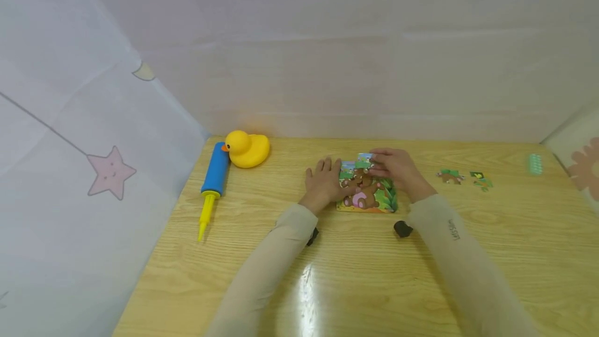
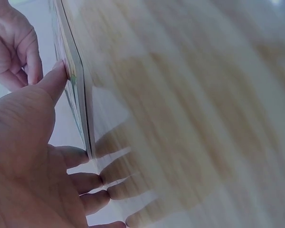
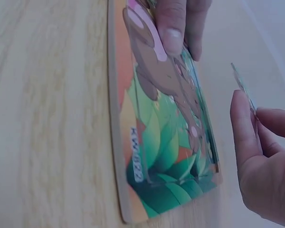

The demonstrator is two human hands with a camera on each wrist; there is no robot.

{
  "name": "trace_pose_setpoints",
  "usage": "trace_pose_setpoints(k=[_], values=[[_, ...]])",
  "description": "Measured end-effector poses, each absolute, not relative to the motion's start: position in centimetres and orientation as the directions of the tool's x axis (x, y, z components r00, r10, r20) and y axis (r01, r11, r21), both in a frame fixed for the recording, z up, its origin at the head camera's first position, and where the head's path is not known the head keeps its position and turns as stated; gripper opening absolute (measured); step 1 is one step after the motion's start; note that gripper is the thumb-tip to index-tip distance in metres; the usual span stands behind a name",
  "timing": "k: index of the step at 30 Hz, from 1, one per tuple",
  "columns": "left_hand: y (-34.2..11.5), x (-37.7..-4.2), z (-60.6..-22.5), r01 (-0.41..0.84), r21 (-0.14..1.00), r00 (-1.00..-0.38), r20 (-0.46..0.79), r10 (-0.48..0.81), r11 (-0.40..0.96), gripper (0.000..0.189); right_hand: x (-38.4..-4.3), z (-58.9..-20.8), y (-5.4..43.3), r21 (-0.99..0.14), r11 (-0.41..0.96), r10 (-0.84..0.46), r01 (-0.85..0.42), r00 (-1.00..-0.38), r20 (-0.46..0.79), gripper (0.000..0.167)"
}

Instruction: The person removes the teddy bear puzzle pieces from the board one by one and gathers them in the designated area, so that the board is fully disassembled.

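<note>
A bear jigsaw board (image 1: 388,203) lies flat on the wooden table in front of me. My left hand (image 1: 323,185) is at its left side, fingers spread straight on the tabletop. In the left wrist view its thumb (image 2: 57,80) presses on the board's face while a fingertip meets the edge. Above the far part of the board, my right hand (image 1: 396,168) pinches a thin puzzle piece (image 1: 364,160) between thumb and fingers. The right wrist view shows this piece (image 3: 241,80) edge-on, raised off the board. Brown bear and green leaf sections fill much of the board.
Loose puzzle pieces (image 1: 451,176) lie right of the board, with more pieces (image 1: 481,181) beyond them. A yellow rubber duck (image 1: 250,150) and a blue hand pump (image 1: 217,170) are at the back left. A small pale green bumpy object (image 1: 535,164) sits far right.
</note>
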State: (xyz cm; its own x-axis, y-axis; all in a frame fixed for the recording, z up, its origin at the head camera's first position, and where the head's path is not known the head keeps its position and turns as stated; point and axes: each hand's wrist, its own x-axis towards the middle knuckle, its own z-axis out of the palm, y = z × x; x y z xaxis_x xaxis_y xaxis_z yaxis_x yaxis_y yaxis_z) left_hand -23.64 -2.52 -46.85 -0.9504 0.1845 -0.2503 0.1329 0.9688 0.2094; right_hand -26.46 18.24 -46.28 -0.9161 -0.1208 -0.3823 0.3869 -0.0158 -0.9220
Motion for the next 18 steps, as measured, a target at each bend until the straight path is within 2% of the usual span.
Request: trace_pose_setpoints(k=[6, 13, 18], values=[[-2.6, -23.6, -46.7, 0.131, 0.204, -0.950, -0.253, 0.181, 0.970, 0.101, -26.6, -46.3, 19.6, -0.921, -0.071, -0.143, 0.383, -0.918, -0.370, 0.051], [-2.5, -23.7, -46.7, 0.135, 0.179, -0.950, -0.258, 0.178, 0.975, 0.099, -26.3, -45.9, 21.8, -0.918, -0.068, -0.129, 0.390, -0.916, -0.380, 0.052], [-2.4, -23.7, -46.7, 0.133, 0.189, -0.949, -0.258, 0.180, 0.973, 0.099, -26.0, -45.5, 23.7, -0.899, -0.166, -0.135, 0.404, -0.913, -0.385, 0.040]])
